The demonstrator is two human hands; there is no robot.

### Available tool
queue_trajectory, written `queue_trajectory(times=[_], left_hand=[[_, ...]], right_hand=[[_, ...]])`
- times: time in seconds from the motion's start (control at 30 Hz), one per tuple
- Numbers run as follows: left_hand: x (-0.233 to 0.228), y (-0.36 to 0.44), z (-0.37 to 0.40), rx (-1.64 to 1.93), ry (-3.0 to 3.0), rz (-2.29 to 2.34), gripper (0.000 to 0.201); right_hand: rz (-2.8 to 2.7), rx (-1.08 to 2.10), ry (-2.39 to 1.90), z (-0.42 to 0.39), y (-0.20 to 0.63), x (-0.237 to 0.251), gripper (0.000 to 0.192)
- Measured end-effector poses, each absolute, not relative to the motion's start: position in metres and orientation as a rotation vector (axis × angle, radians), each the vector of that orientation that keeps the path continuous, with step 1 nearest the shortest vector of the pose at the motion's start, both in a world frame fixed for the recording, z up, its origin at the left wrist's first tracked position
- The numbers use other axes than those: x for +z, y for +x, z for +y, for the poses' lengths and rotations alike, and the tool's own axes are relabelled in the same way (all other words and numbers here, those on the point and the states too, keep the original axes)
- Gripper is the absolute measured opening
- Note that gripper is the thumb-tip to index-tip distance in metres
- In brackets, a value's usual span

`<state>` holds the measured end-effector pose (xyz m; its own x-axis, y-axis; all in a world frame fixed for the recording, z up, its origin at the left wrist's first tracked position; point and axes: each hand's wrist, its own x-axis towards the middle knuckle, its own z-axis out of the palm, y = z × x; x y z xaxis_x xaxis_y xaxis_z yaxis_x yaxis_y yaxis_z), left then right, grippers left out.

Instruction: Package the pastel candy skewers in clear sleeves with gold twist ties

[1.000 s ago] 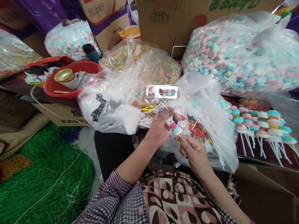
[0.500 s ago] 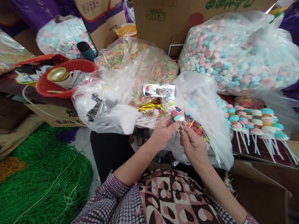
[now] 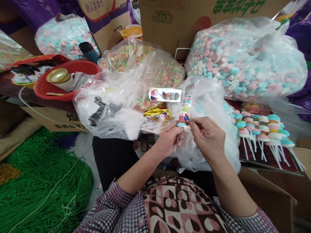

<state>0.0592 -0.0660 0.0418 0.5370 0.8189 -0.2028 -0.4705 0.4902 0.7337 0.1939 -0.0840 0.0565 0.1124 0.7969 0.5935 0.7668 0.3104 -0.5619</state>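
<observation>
My left hand (image 3: pixel 167 140) and my right hand (image 3: pixel 209 139) meet over my lap, both pinching one candy skewer (image 3: pixel 183 118) sheathed in a clear printed wrapper that stands upright between them. The left fingers grip near its white stick from below; the right fingers hold the stacked pink, blue and white candies from the side. A small printed label card (image 3: pixel 165 94) lies just behind, on top of gold twist ties (image 3: pixel 156 112).
Finished candy skewers (image 3: pixel 264 129) lie in a row at the right. Big clear bags of pastel candies (image 3: pixel 245 58) and ring candies (image 3: pixel 145 61) fill the back. A red basin (image 3: pixel 65 81) sits left, green netting (image 3: pixel 43 181) on the floor.
The wrapped skewer has been turned from tilted to upright and raised slightly. My right hand moved up from under the stick to the candies' side.
</observation>
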Motion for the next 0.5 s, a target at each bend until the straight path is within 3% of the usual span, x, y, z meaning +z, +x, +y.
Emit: queue_trajectory(times=[0.27,0.5], left_hand=[[0.0475,0.061,-0.0689,0.86,0.698,0.645,0.015],[0.0445,0.0644,-0.0696,0.921,0.69,0.673,0.026]], right_hand=[[-1.568,-0.017,-1.456,-0.0819,0.1868,0.0519,0.007],[-1.604,-0.089,-1.443,-0.0766,0.1855,0.0503,0.01]])
